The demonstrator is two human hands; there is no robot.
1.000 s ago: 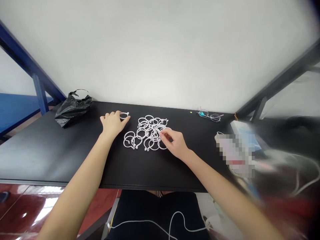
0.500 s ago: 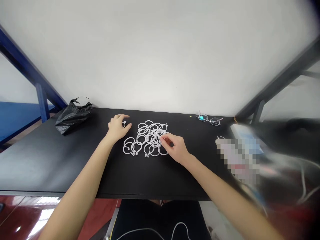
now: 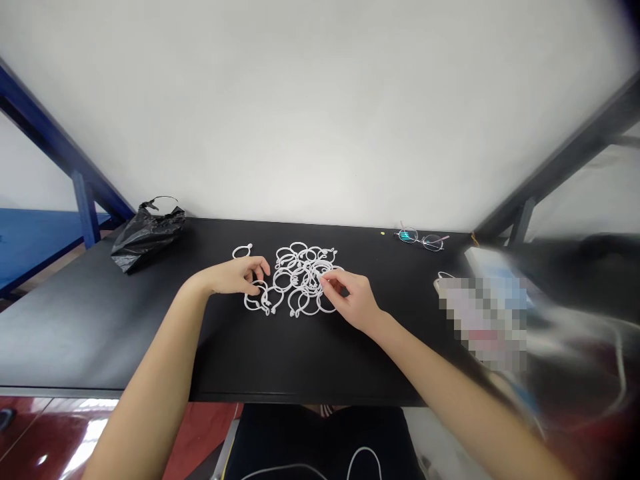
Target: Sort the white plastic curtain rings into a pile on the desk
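A heap of white curtain rings (image 3: 303, 283), each a thin hoop with a small eyelet, lies in the middle of the black table. At its right side my right hand (image 3: 350, 293) is closed in a pinch on one of the rings. My left hand (image 3: 240, 275) hangs over the left edge of the heap with thumb and fingers apart, its thumb close above a ring (image 3: 253, 303) there; whether it touches is unclear. Just behind the left hand, a single curtain ring (image 3: 241, 252) lies apart from the others.
A crumpled black plastic bag (image 3: 149, 233) sits at the back left of the table (image 3: 310, 360). Eyeglasses (image 3: 420, 239) lie near the wall at the back right. Further right are a blurred pale box (image 3: 493, 273) and a pixelated object (image 3: 483, 323). Metal posts flank both sides.
My left hand has let go of a curtain ring at the back left and moved toward me and right, to the heap's left edge. My right hand stays in place.
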